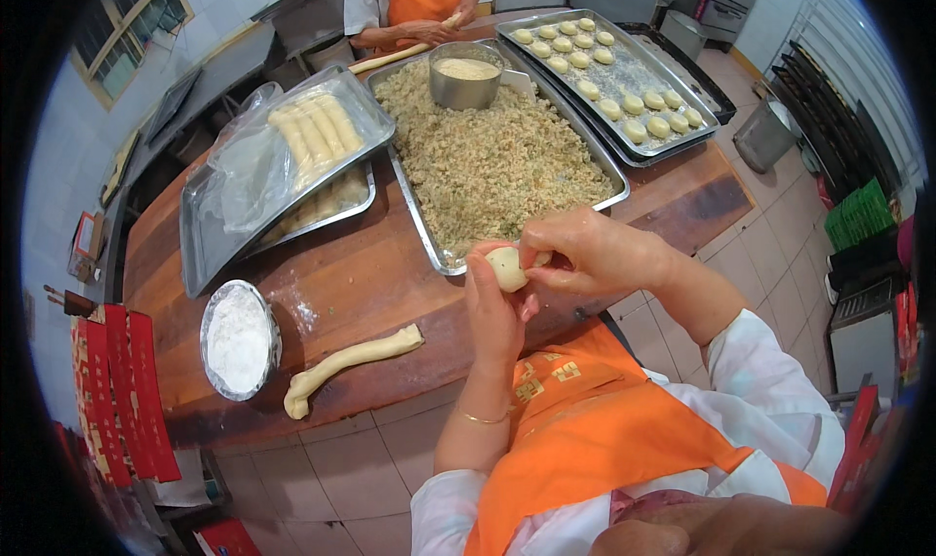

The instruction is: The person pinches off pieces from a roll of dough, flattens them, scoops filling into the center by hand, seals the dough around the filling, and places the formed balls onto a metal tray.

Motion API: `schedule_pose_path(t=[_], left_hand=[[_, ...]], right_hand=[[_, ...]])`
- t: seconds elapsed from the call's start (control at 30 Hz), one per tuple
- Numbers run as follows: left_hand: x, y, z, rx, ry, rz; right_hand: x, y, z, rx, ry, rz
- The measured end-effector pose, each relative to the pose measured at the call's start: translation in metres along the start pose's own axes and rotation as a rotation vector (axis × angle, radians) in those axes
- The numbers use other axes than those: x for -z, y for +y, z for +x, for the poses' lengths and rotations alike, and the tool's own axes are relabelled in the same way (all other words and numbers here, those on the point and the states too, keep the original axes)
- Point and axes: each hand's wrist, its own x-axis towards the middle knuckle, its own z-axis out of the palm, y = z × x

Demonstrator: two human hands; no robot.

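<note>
My left hand [487,297] cups a round pale dough ball [507,268] with its fingers curled round it. My right hand [575,254] pinches at the same ball from the right, fingertips pressed on it. Just beyond both hands is a large metal tray [614,187] of crumbly tan filling, with a steel container [466,93] of pale contents sitting in it. On the wooden table, a dough rope [351,361] lies left of my hands, beside a round bowl of white flour [237,341].
Stacked trays [210,254] with plastic-covered dough rolls [314,137] fill the table's left. A tray of small dough rounds [682,146] is at back right. Another person [409,5] in an orange apron handles a dough rope across the table. A metal bin [760,141] stands on the right floor.
</note>
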Motion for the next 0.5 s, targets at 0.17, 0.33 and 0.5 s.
schedule_pose_path(t=[0.17, 0.33, 0.5], left_hand=[[-0.020, 0.010, -0.004, 0.006, -0.061, -0.084], [0.000, -0.004, 0.000, 0.036, -0.076, 0.055], [-0.001, -0.012, 0.009, -0.013, 0.054, 0.212]], right_hand=[[-0.004, 0.006, -0.005, 0.047, 0.086, -0.012], [-0.005, 0.010, -0.005, 0.068, 0.049, -0.055], [-0.007, 0.013, -0.006, 0.111, 0.003, -0.124]])
